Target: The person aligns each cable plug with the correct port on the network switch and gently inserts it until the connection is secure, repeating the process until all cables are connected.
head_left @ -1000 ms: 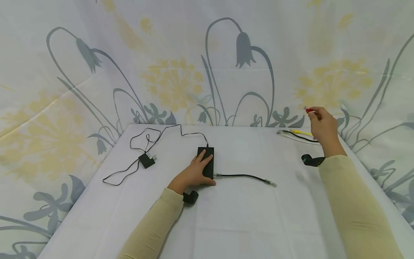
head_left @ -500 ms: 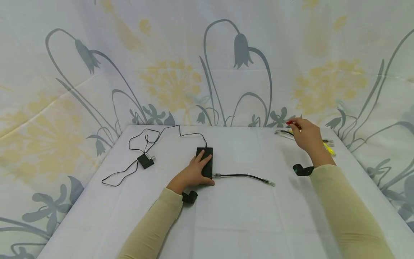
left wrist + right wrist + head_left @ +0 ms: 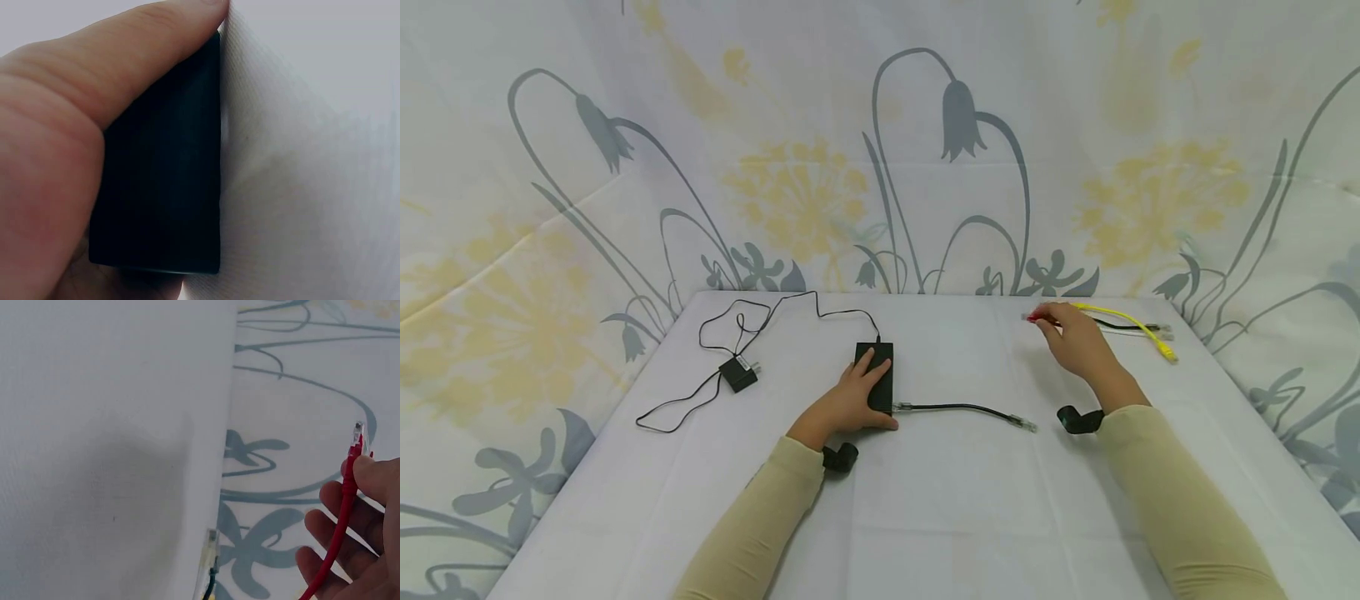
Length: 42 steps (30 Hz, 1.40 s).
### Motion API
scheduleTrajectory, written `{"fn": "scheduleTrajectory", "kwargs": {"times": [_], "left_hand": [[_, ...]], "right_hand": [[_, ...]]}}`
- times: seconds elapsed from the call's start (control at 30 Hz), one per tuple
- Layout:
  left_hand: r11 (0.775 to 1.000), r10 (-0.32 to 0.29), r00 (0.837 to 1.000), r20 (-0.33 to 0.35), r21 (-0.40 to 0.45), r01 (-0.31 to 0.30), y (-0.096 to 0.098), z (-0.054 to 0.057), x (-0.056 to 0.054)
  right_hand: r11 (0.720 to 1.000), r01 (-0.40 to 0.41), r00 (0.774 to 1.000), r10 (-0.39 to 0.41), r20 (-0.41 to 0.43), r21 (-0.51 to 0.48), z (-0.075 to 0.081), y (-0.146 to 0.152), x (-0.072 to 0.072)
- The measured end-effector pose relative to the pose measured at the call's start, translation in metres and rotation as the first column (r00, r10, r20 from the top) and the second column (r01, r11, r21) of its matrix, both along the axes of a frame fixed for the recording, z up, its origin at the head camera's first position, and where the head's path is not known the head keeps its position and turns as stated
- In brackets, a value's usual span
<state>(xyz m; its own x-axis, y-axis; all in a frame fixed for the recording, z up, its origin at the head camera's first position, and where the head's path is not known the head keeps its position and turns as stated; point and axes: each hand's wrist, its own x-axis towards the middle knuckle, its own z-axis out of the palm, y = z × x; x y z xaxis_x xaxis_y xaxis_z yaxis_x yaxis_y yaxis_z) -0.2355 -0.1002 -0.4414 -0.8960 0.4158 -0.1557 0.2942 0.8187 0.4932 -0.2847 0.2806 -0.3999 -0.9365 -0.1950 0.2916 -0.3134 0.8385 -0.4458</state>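
Note:
My left hand (image 3: 850,396) lies over a flat black box (image 3: 886,387) on the table, its fingers spread over the top and the thumb along the near end. The left wrist view shows the thumb against the dark face of the box (image 3: 162,175). A short black network cable (image 3: 958,407) runs from the right side of the box, its free clear plug on the cloth. At the back right, my right hand (image 3: 1078,346) pinches a red network cable (image 3: 337,537) just behind its clear plug (image 3: 358,428), between thumb and forefinger. The other fingers are loosely bent.
A yellow network cable (image 3: 1157,340) and a black one (image 3: 1123,326) lie beside the right hand near the back edge. On the left, a power adapter (image 3: 739,373) lies with its thin cord (image 3: 760,329) looped to the back of the box. A flowered curtain (image 3: 820,125) hangs behind.
My right hand has moved left and down toward the table with the red cable, uncovering the yellow and black cables. The left hand has stayed on the box.

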Motion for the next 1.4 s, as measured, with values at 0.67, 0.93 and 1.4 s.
{"fn": "scheduleTrajectory", "kwargs": {"times": [0.67,0.93,1.4], "left_hand": [[1.000,-0.001,1.000,0.003,0.009,0.001,0.000,0.001,0.000],[1.000,0.006,1.000,0.005,0.007,-0.006,0.000,0.001,0.000],[1.000,0.007,1.000,0.005,0.010,-0.007,0.000,0.000,-0.001]], "right_hand": [[0.993,-0.119,0.967,0.118,0.225,-0.009,-0.025,-0.039,0.014],[0.986,-0.156,0.953,0.166,0.255,-0.060,-0.028,-0.050,0.017],[0.971,-0.207,0.939,0.231,0.255,-0.120,-0.035,-0.064,0.022]]}}
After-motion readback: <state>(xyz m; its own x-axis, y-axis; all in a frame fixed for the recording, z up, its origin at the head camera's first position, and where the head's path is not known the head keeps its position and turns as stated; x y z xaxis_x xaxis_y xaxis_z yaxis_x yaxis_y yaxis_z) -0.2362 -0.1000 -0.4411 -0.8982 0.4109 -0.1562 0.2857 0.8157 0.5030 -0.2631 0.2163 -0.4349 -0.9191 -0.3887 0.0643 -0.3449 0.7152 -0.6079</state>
